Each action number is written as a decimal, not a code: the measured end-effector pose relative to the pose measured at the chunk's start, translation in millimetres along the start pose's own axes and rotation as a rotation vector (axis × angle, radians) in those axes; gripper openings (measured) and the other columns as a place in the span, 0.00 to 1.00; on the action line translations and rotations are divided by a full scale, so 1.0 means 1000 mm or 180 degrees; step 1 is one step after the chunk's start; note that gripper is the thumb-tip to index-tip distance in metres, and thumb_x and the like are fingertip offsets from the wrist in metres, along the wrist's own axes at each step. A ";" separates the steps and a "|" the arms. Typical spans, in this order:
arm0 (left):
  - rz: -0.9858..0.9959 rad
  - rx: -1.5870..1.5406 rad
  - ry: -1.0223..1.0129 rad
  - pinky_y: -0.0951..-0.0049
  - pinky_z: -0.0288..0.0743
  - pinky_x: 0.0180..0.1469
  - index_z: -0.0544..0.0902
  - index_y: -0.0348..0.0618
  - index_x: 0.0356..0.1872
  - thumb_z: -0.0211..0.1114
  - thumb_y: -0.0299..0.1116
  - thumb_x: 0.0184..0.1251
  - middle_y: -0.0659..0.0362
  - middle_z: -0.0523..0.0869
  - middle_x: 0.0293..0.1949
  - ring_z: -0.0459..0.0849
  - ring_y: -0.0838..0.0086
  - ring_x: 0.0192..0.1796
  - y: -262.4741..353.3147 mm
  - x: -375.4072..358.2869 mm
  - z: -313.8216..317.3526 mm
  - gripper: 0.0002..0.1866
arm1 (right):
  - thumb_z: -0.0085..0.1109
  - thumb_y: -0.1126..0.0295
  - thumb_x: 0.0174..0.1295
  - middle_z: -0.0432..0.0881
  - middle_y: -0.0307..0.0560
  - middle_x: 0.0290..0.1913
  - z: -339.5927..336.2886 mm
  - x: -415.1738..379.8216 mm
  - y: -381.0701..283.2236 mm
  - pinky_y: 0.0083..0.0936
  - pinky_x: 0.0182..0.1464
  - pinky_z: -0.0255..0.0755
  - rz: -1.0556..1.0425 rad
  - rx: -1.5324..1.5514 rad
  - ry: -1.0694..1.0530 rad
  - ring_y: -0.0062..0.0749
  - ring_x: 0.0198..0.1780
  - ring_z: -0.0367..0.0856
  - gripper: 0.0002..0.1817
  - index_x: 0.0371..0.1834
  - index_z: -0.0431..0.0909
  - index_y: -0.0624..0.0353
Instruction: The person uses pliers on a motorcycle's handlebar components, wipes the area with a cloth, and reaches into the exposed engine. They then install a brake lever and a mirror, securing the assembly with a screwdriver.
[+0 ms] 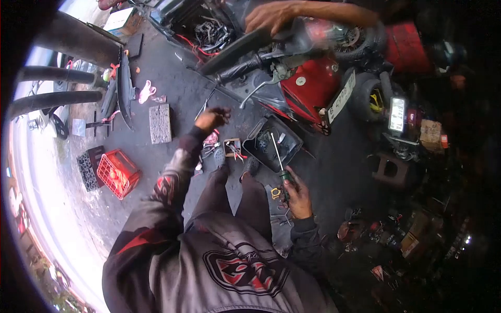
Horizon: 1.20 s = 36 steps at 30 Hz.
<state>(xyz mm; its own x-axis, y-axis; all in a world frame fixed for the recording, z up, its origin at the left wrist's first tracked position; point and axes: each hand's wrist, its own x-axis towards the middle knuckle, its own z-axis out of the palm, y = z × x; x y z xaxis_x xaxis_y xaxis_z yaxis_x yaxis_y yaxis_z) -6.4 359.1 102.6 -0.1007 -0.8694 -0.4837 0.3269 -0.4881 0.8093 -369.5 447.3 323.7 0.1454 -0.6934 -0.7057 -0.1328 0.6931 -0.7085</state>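
Note:
My right hand [298, 197] is wrapped round the green handle of a long screwdriver [277, 151], its shaft pointing up over a black plastic bin [290, 143] on the floor. My left hand [213, 120] is in the air, fingers partly curled and dark, near the front of a red motorcycle [310, 86]; whether anything is between those fingers cannot be made out. A small box of tools [234, 148] stands by my feet, left of the bin. Pliers with red handles lie in it.
Another person's arm [334, 13] reaches over the motorcycle from the top right. At left are a red crate [119, 175], a stone block [160, 124] and black fairing parts [124, 88]. An open scooter body [209, 34] stands at the top. Parts litter the lower right.

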 end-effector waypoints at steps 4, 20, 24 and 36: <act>-0.0329 -0.1752 -0.0375 0.70 0.83 0.50 0.77 0.27 0.60 0.55 0.24 0.78 0.47 0.87 0.48 0.89 0.65 0.46 -0.024 -0.028 0.061 0.15 | 0.62 0.57 0.73 0.80 0.39 0.38 -0.008 0.014 -0.003 0.20 0.32 0.72 -0.0284 -0.0421 0.0061 0.19 0.32 0.77 0.30 0.73 0.71 0.59; -0.0142 -0.1858 0.0387 0.77 0.75 0.48 0.82 0.38 0.53 0.63 0.39 0.79 0.60 0.84 0.41 0.79 0.76 0.40 0.055 -0.017 0.204 0.15 | 0.66 0.58 0.69 0.81 0.63 0.61 -0.085 0.029 -0.021 0.39 0.63 0.73 -0.1607 -0.1121 0.0053 0.52 0.63 0.81 0.30 0.68 0.74 0.67; 0.0073 -0.2092 -0.0129 0.59 0.76 0.65 0.79 0.36 0.56 0.55 0.43 0.83 0.46 0.85 0.55 0.84 0.59 0.57 0.076 -0.015 0.214 0.19 | 0.68 0.62 0.66 0.82 0.63 0.60 -0.090 0.025 -0.031 0.41 0.61 0.76 -0.2186 -0.1617 0.0167 0.56 0.60 0.83 0.29 0.66 0.76 0.67; -0.0014 -0.2217 -0.0443 0.47 0.75 0.69 0.79 0.34 0.52 0.55 0.40 0.82 0.39 0.83 0.58 0.84 0.50 0.62 0.097 -0.013 0.228 0.17 | 0.68 0.66 0.65 0.85 0.62 0.55 -0.090 0.028 -0.056 0.41 0.57 0.79 -0.2180 -0.1817 0.0174 0.56 0.56 0.86 0.25 0.64 0.79 0.64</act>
<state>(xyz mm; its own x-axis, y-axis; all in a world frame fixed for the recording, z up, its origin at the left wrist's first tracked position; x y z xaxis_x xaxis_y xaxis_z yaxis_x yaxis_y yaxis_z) -187.3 305.1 263.2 -0.2073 -0.8919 -0.4019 0.8463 -0.3695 0.3836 -446.4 370.7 342.8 0.3271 -0.9380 -0.1151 -0.5039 -0.0701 -0.8609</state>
